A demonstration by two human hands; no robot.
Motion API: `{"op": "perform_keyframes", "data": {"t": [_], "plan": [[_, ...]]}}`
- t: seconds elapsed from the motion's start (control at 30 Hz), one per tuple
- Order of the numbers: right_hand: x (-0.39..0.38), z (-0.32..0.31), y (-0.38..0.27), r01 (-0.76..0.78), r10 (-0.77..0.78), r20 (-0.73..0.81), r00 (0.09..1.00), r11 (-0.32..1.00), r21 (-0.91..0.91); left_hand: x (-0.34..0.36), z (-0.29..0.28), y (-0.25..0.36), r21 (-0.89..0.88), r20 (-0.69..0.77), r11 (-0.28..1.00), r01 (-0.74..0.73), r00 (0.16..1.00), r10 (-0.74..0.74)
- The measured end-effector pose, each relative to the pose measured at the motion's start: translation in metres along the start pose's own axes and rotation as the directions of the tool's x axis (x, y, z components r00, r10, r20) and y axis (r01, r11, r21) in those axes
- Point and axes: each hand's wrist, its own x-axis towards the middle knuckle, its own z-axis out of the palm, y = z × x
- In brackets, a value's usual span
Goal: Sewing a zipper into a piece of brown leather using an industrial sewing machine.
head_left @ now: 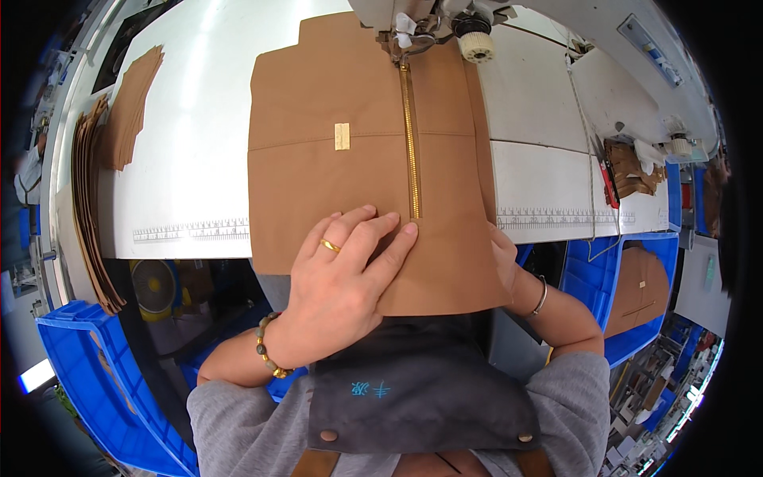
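A brown fabric panel [318,199] lies on the white sewing table, its near end hanging past the front edge. A brass-toothed zipper [412,151] runs lengthwise in it, its far end at the presser foot [400,57] of the sewing machine. Left of the zipper, a small pale tag [342,136] sits across a stitched seam. My left hand [338,274] rests on top of the panel, fingers stretched out, index fingertip just below the zipper's near end. At the panel's right edge is my right hand [504,258], its fingers mostly hidden behind the fabric.
Stacked brown pieces [87,199] overhang the table's left side. Red-handled snips [609,183] lie beside brown scraps [636,168] at right. Blue bins stand at the lower left [60,322] and right [584,262]; the right one holds a zippered brown panel [638,290]. A printed ruler [191,230] follows the front edge.
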Motion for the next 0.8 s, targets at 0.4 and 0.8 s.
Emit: {"op": "perform_keyframes", "data": {"t": [0.4,0.8], "plan": [[-0.001,-0.019,0.001,0.039,-0.041,0.011,0.999,0.993,0.110,-0.002,-0.004,0.007,0.169,0.098,0.984,-0.058,0.994,0.042],[0.065,-0.049,0.014,-0.149,0.148,0.083,0.985,0.989,0.000,0.000,-0.004,0.003,0.210,0.135,0.970,-0.121,0.986,0.093]]}}
